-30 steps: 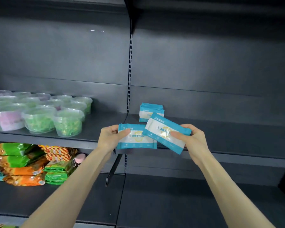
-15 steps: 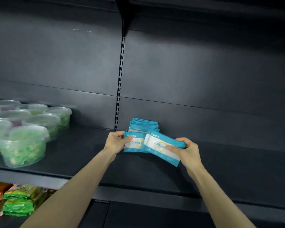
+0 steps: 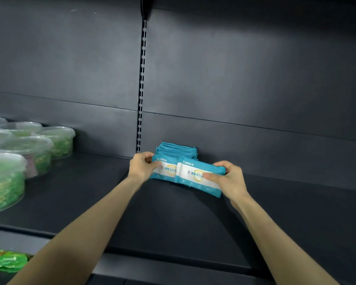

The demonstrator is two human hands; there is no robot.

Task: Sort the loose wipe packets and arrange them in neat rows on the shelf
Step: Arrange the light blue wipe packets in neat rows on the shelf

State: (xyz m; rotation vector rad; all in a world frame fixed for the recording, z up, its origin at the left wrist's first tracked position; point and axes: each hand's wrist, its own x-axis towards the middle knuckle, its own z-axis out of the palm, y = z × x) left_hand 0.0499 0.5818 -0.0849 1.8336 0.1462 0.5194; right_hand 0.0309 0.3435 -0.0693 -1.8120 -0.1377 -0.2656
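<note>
Two blue-and-white wipe packets stand upright near the back of the dark shelf [image 3: 193,219]. My left hand [image 3: 142,166] grips the left packet [image 3: 165,169] by its left end. My right hand [image 3: 227,177] pinches the right packet [image 3: 193,174] at its right end; that packet overlaps the front of the left one and tilts slightly. Directly behind both, a row of several more blue packets [image 3: 177,148] stands against the back panel.
Several clear lidded tubs [image 3: 21,149] with green contents fill the shelf's left part. Green snack bags [image 3: 6,261] lie on the lower shelf at bottom left. A slotted upright [image 3: 141,89] runs up the back panel just left of the packets.
Both hands have carried the two packets forward and down to the back of the shelf, right in front of the standing row. The camera has moved closer.
</note>
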